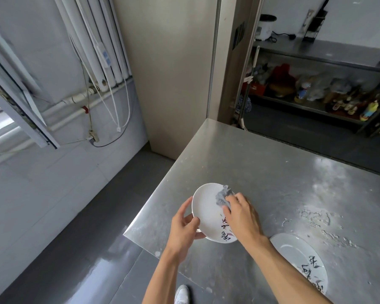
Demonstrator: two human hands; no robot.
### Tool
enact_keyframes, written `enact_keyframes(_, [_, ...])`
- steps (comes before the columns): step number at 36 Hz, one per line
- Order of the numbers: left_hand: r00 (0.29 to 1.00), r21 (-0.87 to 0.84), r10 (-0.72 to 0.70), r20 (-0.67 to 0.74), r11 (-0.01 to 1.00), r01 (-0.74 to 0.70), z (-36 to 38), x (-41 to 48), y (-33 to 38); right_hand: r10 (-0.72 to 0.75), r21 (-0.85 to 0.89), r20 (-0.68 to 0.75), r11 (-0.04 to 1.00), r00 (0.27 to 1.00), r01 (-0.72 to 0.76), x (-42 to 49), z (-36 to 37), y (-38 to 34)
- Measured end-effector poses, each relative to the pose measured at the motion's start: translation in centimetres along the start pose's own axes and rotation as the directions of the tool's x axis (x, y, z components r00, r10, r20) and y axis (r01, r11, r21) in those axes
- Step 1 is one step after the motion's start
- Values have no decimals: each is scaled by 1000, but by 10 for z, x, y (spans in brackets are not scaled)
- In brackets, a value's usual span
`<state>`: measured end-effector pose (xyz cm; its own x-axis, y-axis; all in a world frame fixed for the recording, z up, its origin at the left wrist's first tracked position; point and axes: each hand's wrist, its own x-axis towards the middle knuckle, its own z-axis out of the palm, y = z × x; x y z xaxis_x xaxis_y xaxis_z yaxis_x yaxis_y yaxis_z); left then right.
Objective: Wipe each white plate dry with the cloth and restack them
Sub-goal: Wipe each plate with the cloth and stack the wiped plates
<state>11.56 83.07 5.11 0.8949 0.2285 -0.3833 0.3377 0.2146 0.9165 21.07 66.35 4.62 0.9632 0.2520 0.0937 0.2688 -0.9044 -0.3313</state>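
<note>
A white plate (206, 207) with black brush writing is tilted above the near left corner of the steel table (272, 172). My left hand (185, 227) grips its left rim, thumb on the inner face. My right hand (242, 216) holds a crumpled grey cloth (223, 197) and presses it against the plate's inner face near the top right. Another white plate (294, 253) with the same writing lies flat on the table at the lower right, partly behind my right forearm.
Water drops and smears (316, 216) cover the table right of the plates. The table's left edge drops to a dark floor (86, 227). A steel shelf rack (316, 95) with bottles stands at the far right. Pipes and cables (101, 84) run on the left wall.
</note>
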Motion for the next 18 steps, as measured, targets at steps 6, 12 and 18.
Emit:
enact_keyframes(6, [998,-16,11,55,1000,-10,-2,-1,3,-55,-21,-130,998,990,52,10,-7,-5])
enact_keyframes(12, [994,-35,38,106,999,-34,5,-1,6,-260,247,110,942,959,227,15,-13,-38])
enact_keyframes(18, [998,-169,23,-64,985,-33,-2,4,3,-469,260,252,876,847,407,6,-16,-51])
